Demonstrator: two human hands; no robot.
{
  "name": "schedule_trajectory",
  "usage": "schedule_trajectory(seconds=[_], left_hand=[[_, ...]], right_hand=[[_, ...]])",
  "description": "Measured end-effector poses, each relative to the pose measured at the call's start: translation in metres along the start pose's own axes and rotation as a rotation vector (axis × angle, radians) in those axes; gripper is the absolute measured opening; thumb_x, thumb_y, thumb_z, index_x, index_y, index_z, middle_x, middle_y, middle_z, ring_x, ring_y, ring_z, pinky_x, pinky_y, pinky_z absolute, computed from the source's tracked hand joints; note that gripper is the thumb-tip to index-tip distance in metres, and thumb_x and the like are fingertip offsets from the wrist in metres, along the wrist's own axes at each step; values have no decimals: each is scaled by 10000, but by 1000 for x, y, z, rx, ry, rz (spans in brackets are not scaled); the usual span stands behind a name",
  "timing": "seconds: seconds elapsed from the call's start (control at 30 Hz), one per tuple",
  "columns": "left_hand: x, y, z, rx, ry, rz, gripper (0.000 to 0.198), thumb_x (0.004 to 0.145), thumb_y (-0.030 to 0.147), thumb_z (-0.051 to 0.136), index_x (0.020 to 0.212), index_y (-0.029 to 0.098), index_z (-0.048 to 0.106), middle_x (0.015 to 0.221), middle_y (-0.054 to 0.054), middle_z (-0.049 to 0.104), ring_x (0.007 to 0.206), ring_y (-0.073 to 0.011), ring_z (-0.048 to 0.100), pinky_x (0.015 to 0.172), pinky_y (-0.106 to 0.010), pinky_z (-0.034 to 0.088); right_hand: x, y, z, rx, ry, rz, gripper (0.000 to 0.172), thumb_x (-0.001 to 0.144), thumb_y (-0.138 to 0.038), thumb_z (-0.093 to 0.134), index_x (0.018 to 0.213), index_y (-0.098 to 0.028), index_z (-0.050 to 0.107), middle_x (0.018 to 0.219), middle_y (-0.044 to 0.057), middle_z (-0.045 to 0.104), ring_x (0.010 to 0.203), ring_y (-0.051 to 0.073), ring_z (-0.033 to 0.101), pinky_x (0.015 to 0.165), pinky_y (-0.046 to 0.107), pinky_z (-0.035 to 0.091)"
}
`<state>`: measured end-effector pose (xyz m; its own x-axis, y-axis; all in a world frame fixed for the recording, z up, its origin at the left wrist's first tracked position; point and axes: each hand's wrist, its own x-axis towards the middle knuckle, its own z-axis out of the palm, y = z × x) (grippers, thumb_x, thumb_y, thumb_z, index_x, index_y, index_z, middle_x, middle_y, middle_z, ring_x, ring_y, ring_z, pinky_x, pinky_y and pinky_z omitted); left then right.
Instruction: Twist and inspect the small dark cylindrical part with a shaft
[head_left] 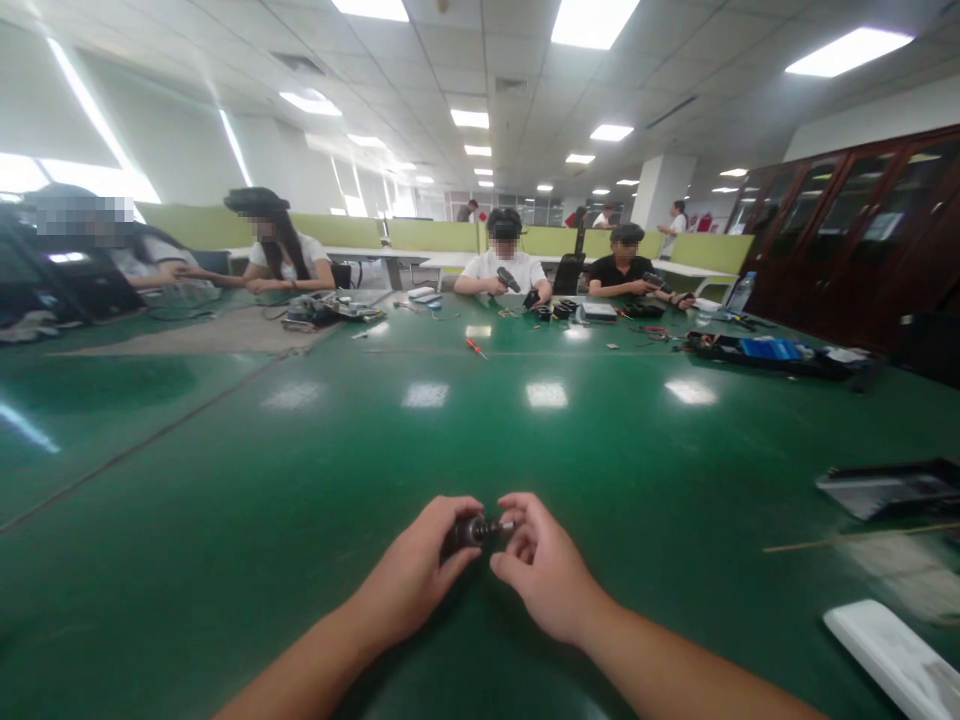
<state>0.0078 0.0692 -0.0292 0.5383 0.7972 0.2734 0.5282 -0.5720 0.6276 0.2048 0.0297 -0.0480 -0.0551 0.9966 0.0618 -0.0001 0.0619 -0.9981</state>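
Observation:
Near the middle of the green table point(480, 440), my left hand point(424, 560) is wrapped round a dark, round-ended object point(469, 532). A thin shaft-like part of it points right, toward my right hand point(547, 570). The fingers of my right hand are curled around the tip of that part, with thumb and fingertips apart. Whether they touch the tip is hard to tell.
A red screwdriver point(475, 348) lies farther up the table. At the right are a black tray point(892, 487), a thin stick point(847, 540) and a white case point(892, 650). People sit across the far side, near a long black part with a blue section point(772, 349).

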Motion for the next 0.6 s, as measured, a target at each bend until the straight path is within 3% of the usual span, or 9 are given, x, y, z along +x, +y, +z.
schedule_trajectory(seconds=[0.3,0.6], left_hand=[[-1,7,5,-113,-52,-57,388,922,249,593,1293,278,485,1270,-65,606,1165,-238,587,1038,-404,460],[-1,12,4,-173,-55,-45,353,912,215,604,1247,278,512,1180,-34,628,1074,-208,605,959,-348,470]], right_hand=[[-4,-4,-2,-60,6,11,476,741,-97,609,1195,-221,536,1061,35,588,746,139,568,697,285,454],[-6,-9,-4,-93,-39,39,361,753,-116,607,1101,-208,580,1014,25,612,728,143,541,698,284,433]])
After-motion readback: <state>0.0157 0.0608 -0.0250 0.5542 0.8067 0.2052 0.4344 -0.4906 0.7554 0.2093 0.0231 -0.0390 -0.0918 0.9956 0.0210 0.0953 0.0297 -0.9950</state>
